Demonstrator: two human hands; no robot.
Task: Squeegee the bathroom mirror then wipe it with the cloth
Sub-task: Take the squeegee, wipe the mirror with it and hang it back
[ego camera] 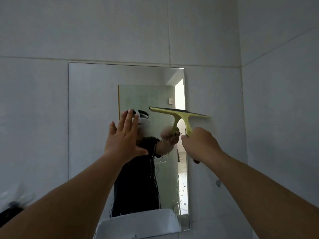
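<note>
Right hand point(201, 144) is clamped round the yellow squeegee point(181, 116) handle; left hand point(125, 138) is spread open, fingers apart, palm toward the mirror point(89, 118) and holding nothing (can't tell if it actually touches the glass). Squeegee sits just above the right hand, so right is the working hand. Blade's long axis runs near-horizontal, tilted slightly down to the right, at mid-height on the mirror's right side, with its right end overhanging the mirror edge onto the tiled wall point(276, 118). Water streaks and droplets lie below the blade, so the next pull looks like straight down. No cloth in view. No readable brand, label or writing anywhere.
</note>
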